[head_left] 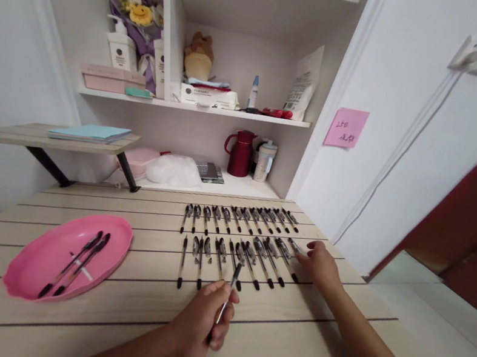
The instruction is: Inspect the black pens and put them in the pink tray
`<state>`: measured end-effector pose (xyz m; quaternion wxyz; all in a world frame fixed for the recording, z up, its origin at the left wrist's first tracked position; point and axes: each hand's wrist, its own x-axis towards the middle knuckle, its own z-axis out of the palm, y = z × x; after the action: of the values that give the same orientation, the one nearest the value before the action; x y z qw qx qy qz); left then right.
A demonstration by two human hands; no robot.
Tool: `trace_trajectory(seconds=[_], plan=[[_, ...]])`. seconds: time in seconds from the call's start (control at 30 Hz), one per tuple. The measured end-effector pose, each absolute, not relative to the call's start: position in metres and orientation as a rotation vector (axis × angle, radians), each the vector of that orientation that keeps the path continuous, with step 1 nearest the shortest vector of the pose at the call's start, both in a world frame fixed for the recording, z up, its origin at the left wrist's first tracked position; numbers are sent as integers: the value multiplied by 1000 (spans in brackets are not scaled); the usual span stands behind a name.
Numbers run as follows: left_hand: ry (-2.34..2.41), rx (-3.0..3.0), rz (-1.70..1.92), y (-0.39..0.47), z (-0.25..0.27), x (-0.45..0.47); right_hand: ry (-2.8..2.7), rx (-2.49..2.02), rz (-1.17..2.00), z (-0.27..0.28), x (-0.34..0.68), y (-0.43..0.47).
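My left hand (201, 323) is closed around a pen (227, 296), which is tilted with its dark end up. To the right, my right hand (320, 265) has its thumb and fingers apart, fingertips at a small clear-and-black pen part (294, 245) at the end of the front row. Whether they touch it is hard to tell. Several black-tipped pens (182, 261) lie side by side in that row, with small clear-and-black parts between some of them. Behind it runs a back row of similar pens (226, 219).
A pink plate (27, 264) at the left holds two pens (82, 265). A small raised stand (11, 130) carries blue paper (89, 132). Shelves behind hold a dark red jug (241, 154) and a light cup (264, 161). A wall borders the table's right side.
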<state>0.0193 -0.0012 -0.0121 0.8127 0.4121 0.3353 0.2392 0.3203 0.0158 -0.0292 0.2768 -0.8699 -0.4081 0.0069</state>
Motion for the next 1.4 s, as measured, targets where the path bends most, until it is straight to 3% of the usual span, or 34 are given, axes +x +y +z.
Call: trace_trajectory(seconds=[0.3, 0.5, 0.6, 1.4], plan=[[652, 923, 439, 0, -12, 16, -1066, -2337, 46, -41, 320, 10], [580, 1000, 379, -2, -10, 15, -767, -1523, 686, -14, 264, -26], [550, 1038, 361, -4, -11, 16, -706, -1275, 831, 6, 225, -39], [517, 1020, 381, -9, -8, 16, -806, -1192, 920, 13, 178, -52]])
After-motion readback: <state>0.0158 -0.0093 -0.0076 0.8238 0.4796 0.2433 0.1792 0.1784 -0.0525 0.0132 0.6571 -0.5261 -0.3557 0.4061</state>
